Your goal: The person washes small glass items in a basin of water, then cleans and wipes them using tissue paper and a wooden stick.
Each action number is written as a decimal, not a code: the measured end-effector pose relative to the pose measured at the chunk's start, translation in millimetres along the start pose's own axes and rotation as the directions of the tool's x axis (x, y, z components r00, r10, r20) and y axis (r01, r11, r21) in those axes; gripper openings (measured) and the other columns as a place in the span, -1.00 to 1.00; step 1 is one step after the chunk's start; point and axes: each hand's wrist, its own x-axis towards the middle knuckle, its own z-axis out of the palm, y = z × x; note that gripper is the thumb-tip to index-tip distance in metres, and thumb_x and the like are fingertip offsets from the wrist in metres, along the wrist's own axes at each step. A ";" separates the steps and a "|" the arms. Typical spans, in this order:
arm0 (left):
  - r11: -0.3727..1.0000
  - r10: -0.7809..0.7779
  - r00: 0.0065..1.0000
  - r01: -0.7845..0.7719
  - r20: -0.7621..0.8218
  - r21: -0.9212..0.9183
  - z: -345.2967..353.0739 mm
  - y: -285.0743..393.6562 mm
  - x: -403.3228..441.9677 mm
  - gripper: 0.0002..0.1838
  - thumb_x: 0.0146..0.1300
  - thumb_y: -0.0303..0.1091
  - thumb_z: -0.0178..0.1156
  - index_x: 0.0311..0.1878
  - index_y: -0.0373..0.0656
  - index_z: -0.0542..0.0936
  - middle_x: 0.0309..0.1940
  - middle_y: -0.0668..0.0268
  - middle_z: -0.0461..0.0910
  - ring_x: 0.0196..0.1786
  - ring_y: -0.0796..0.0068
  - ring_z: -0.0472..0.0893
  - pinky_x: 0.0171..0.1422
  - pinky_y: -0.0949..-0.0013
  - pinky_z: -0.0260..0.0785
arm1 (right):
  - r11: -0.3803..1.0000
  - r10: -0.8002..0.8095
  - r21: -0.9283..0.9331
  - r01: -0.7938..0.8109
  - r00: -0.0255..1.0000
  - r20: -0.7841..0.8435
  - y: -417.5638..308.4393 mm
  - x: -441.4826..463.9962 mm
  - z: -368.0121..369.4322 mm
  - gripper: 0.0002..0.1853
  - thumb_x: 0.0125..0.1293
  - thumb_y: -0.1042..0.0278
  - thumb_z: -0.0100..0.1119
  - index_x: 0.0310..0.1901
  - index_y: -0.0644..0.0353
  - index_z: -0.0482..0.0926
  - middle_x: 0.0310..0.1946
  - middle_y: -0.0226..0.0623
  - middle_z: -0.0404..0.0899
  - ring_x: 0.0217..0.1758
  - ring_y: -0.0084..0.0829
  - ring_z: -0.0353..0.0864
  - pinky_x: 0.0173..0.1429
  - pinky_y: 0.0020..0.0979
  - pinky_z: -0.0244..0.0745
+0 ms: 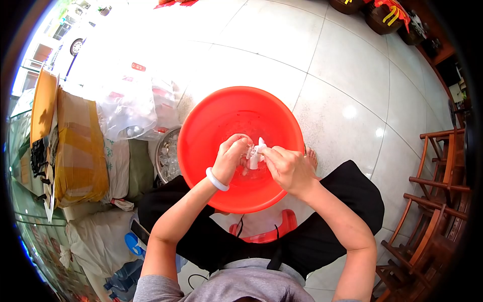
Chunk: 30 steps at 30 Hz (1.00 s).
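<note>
A large red plastic basin (201, 176) stands on the floor between my knees. Over it, my left hand (230, 157), with a pale bangle at the wrist, is closed on a small clear object (249, 149) that looks like glass or plastic. My right hand (291, 168) pinches a crumpled white cloth (256, 157) against that object, fingers bent. The two hands nearly meet above the middle of the basin. Small, indistinct things show in the basin under the hands, partly hidden by them. The clear object's full shape is covered by my fingers.
A metal bowl (160, 163) with clear glass-like pieces sits left of the basin. Plastic bags (133, 108) and a taped cardboard box (83, 146) stand farther left. Wooden chairs (427, 216) are at the right, dark jars (380, 20) at the upper right.
</note>
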 end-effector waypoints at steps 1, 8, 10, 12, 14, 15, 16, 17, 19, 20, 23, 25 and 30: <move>1.000 -0.001 1.000 0.001 0.001 0.001 0.8 0.4 -1.1 -0.74 0.31 -0.21 -0.14 -0.23 -0.20 0.42 -0.47 0.32 0.46 -0.58 0.54 0.47 -0.71 0.52 0.24 | 1.000 0.001 0.000 -0.001 1.000 -0.001 1.0 -0.4 1.3 -0.85 0.08 0.54 0.08 -0.26 0.28 0.50 -0.61 -0.19 0.50 -0.57 -0.21 0.55 -0.54 -0.31 0.43; 0.991 0.129 0.992 -0.130 0.016 0.038 0.2 -12.2 -3.3 -0.81 0.33 -0.28 -0.07 -0.17 -0.22 0.38 -0.44 0.32 0.44 -0.61 0.65 0.40 -0.67 0.60 0.17 | 0.771 0.324 0.532 -0.349 0.935 0.144 3.3 -8.2 13.8 -0.87 0.22 0.45 0.03 -0.29 0.32 0.53 -0.62 -0.32 0.46 -0.61 -0.43 0.48 -0.55 -0.45 0.35; 0.978 0.198 0.980 -0.200 0.035 0.062 -1.1 -12.3 -4.6 -0.81 0.33 -0.29 -0.07 -0.16 -0.21 0.38 -0.44 0.34 0.44 -0.63 0.69 0.37 -0.68 0.63 0.14 | 0.427 0.476 0.702 -0.570 0.802 0.362 -1.9 -4.9 7.5 -0.84 0.26 0.42 0.02 -0.28 0.32 0.54 -0.63 -0.40 0.44 -0.65 -0.54 0.42 -0.57 -0.51 0.30; 0.964 0.264 0.956 -0.267 0.130 0.011 -3.6 -9.7 -3.8 -0.82 0.32 -0.34 -0.05 -0.11 -0.22 0.37 -0.44 0.37 0.42 -0.62 0.73 0.32 -0.64 0.65 0.11 | 0.022 0.528 0.772 -0.635 0.663 0.531 -0.8 -0.1 0.5 -0.81 0.29 0.36 0.02 -0.26 0.30 0.56 -0.62 -0.50 0.38 -0.65 -0.71 0.28 -0.57 -0.63 0.20; 0.948 0.315 0.940 -0.319 0.133 0.006 -3.5 -10.5 -2.1 -0.82 0.31 -0.37 -0.03 -0.09 -0.23 0.36 -0.44 0.38 0.41 -0.61 0.73 0.31 -0.62 0.65 0.10 | -0.085 0.544 0.785 -0.614 0.631 0.553 0.1 0.0 -2.4 -0.81 0.29 0.36 0.02 -0.28 0.29 0.57 -0.62 -0.49 0.39 -0.66 -0.71 0.26 -0.57 -0.64 0.19; 0.930 0.364 0.921 -0.368 0.135 -0.001 -3.4 -10.9 -1.4 -0.82 0.30 -0.40 -0.02 -0.07 -0.23 0.36 -0.44 0.39 0.40 -0.60 0.74 0.30 -0.60 0.66 0.10 | -0.191 0.557 0.789 -0.585 0.597 0.577 0.5 0.1 -3.5 -0.82 0.28 0.37 0.02 -0.29 0.28 0.58 -0.62 -0.48 0.40 -0.67 -0.72 0.24 -0.58 -0.64 0.18; 0.930 0.365 0.921 -0.368 0.134 -0.001 -3.8 -10.3 -1.3 -0.82 0.30 -0.40 -0.02 -0.07 -0.23 0.36 -0.44 0.39 0.40 -0.60 0.74 0.30 -0.60 0.66 0.10 | -0.190 0.556 0.788 -0.586 0.597 0.578 0.6 0.9 -4.7 -0.82 0.28 0.37 0.02 -0.29 0.28 0.58 -0.62 -0.48 0.40 -0.67 -0.72 0.24 -0.58 -0.64 0.18; 0.933 0.353 0.929 -0.359 0.114 0.031 -4.2 -9.5 -1.7 -0.77 0.29 -0.34 0.01 -0.05 -0.24 0.36 -0.47 0.39 0.40 -0.56 0.72 0.33 -0.58 0.63 0.13 | -0.180 0.566 0.788 -0.589 0.593 0.572 0.8 1.7 -5.7 -0.82 0.28 0.38 0.03 -0.27 0.30 0.56 -0.62 -0.48 0.39 -0.70 -0.72 0.20 -0.57 -0.64 0.18; 0.936 0.339 0.936 -0.346 0.095 0.062 -5.3 -7.5 -2.1 -0.71 0.29 -0.27 0.04 -0.03 -0.26 0.37 -0.50 0.39 0.41 -0.52 0.70 0.36 -0.55 0.61 0.17 | -0.171 0.577 0.788 -0.592 0.588 0.567 1.3 3.0 -6.3 -0.82 0.28 0.38 0.04 -0.25 0.32 0.55 -0.62 -0.49 0.39 -0.72 -0.73 0.16 -0.56 -0.65 0.19; 0.943 0.322 0.942 -0.328 0.094 0.059 -6.1 -6.3 -2.3 -0.71 0.29 -0.26 0.03 -0.04 -0.25 0.38 -0.49 0.38 0.42 -0.53 0.70 0.36 -0.56 0.61 0.16 | -0.054 0.573 0.790 -0.611 0.629 0.526 1.4 3.3 -6.1 -0.82 0.29 0.39 0.02 -0.23 0.32 0.55 -0.62 -0.49 0.39 -0.71 -0.72 0.19 -0.56 -0.64 0.20; 0.956 0.281 0.954 -0.288 0.108 0.056 -6.9 -4.4 -4.0 -0.72 0.29 -0.25 0.01 -0.06 -0.24 0.40 -0.48 0.38 0.43 -0.56 0.70 0.35 -0.57 0.62 0.15 | 0.272 0.528 0.749 -0.604 0.744 0.408 -0.8 1.4 -4.5 -0.82 0.27 0.42 0.02 -0.21 0.32 0.58 -0.61 -0.42 0.45 -0.66 -0.64 0.32 -0.54 -0.60 0.27; 0.962 0.257 0.958 -0.266 0.124 0.057 -6.3 -3.1 -5.1 -0.72 0.29 -0.24 0.00 -0.07 -0.24 0.41 -0.48 0.39 0.43 -0.57 0.70 0.34 -0.58 0.62 0.14 | 0.468 0.474 0.686 -0.557 0.814 0.337 0.1 0.2 -2.1 -0.82 0.25 0.46 0.03 -0.21 0.32 0.59 -0.60 -0.35 0.50 -0.62 -0.56 0.44 -0.52 -0.56 0.33; 0.998 0.025 0.995 -0.030 0.093 0.061 -6.4 -1.0 -7.2 -0.77 0.28 -0.31 -0.03 -0.07 -0.20 0.39 -0.53 0.43 0.40 -0.58 0.74 0.33 -0.59 0.65 0.10 | 0.943 0.085 0.313 -0.114 0.991 0.104 8.0 -2.2 -2.5 -0.82 0.17 0.52 0.07 -0.20 0.36 0.57 -0.40 -0.01 0.60 -0.38 -0.26 0.65 -0.26 -0.41 0.53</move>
